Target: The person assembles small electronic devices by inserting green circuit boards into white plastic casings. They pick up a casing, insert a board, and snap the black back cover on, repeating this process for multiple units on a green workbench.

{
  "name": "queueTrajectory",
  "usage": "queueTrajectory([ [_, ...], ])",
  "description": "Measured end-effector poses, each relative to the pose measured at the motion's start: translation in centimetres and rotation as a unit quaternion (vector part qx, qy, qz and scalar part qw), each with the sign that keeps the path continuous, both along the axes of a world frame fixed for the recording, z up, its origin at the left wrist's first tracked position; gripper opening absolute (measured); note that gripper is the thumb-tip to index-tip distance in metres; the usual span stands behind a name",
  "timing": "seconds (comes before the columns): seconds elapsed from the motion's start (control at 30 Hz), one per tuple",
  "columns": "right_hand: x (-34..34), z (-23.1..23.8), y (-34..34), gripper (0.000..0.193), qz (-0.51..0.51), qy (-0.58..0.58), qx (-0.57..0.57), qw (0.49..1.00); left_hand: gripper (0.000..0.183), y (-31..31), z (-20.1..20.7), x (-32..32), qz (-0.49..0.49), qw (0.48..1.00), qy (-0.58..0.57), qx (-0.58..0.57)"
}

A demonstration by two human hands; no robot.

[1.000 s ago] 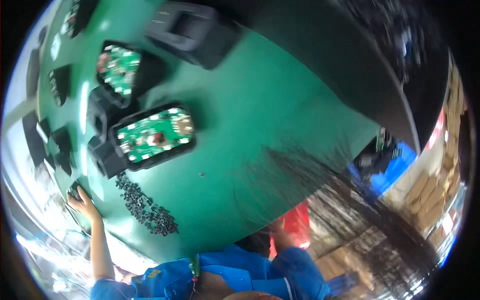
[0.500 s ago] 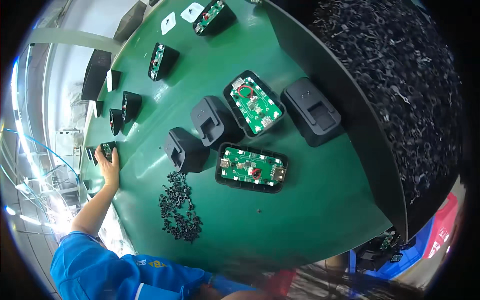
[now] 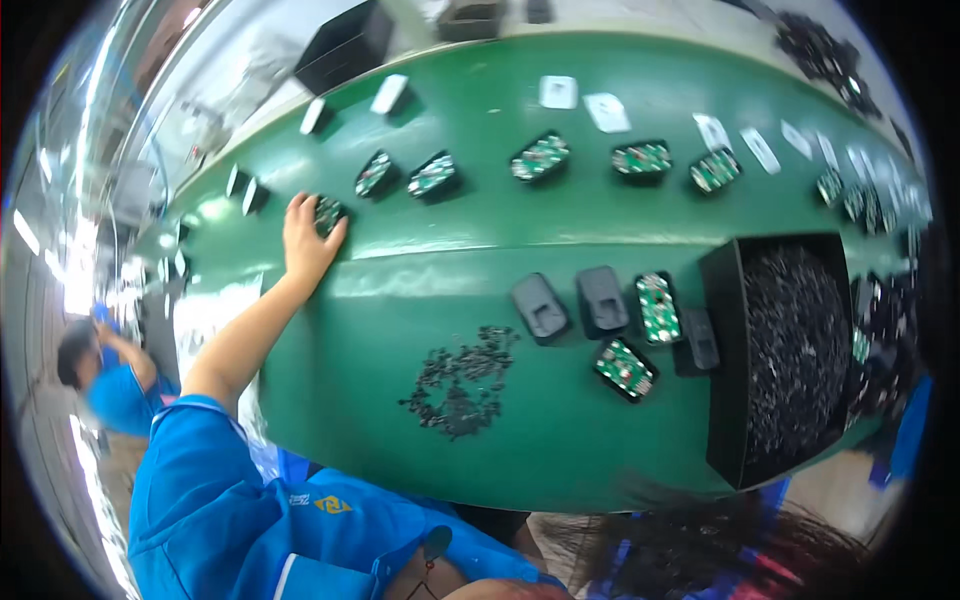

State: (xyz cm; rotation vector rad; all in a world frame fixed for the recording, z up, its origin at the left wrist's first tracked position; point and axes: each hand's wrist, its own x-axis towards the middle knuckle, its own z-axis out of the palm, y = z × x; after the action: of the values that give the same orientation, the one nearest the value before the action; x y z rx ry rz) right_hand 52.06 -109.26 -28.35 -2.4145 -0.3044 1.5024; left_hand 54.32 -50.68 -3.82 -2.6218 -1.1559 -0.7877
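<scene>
Reaching out at the far left, my left hand (image 3: pixel 308 240) has its thumb and fingers closed around a small black housing with a green circuit board (image 3: pixel 328 215), partly hidden by the fingers. To its right along the table stand similar housings with boards (image 3: pixel 374 175), a further one (image 3: pixel 433 176) and several more. Closer to me lie an open housing with a board (image 3: pixel 657 308) and a second one (image 3: pixel 626 369). Dark grey housings (image 3: pixel 540 306) rest beside them, recessed side up. My right hand is out of view.
Small black parts (image 3: pixel 460 385) lie loose in a pile on the green table (image 3: pixel 350 340). At the right stands a black box (image 3: pixel 727 380) full of small dark pieces. White plates (image 3: pixel 558 92) line the far edge. A co-worker (image 3: pixel 115 375) sits at the far left.
The view has swung and drawn back, showing more of the table, and the picture is blurrier. My left hand stays at the housing at the row's left, its fingers around it in both frames.
</scene>
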Motion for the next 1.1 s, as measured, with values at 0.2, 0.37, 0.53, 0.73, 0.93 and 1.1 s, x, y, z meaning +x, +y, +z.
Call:
queueTrajectory([
  [0.2, 4.0, 1.2, -1.7, 0.02, 0.124, -0.002, 0.049, 0.991, 0.053, -3.3, 3.2, 1.2, -0.124, 0.99, -0.056, 0.042],
  [0.37, 6.9, 5.7, -1.8, 0.021, 0.215, 0.016, 0.058, 0.975, 0.056, -10.9, 3.5, 0.2, -0.224, 0.966, -0.02, -0.13],
  [0.53, 9.5, 14.3, 1.2, 0.021, 0.325, 0.032, 0.119, 0.938, 0.069, -12.3, 3.4, -0.7, -0.225, 0.961, -0.002, -0.162],
  [0.73, 8.9, 30.8, 12.5, 0.025, 0.4, -0.104, 0.276, 0.868, 0.08, -13.7, 5.1, -5.4, -0.259, 0.959, -0.048, -0.104],
  [0.93, 6.8, 34.9, 23.0, 0.017, 0.365, -0.164, 0.442, 0.803, 0.013, -15.6, 6.8, -22.4, -0.085, 0.984, -0.118, -0.107],
  [1.1, 6.5, 34.7, 31.7, 0.013, 0.456, -0.168, 0.501, 0.716, 0.018, -15.1, 4.9, -31.6, 0.248, 0.959, -0.125, -0.062],
])
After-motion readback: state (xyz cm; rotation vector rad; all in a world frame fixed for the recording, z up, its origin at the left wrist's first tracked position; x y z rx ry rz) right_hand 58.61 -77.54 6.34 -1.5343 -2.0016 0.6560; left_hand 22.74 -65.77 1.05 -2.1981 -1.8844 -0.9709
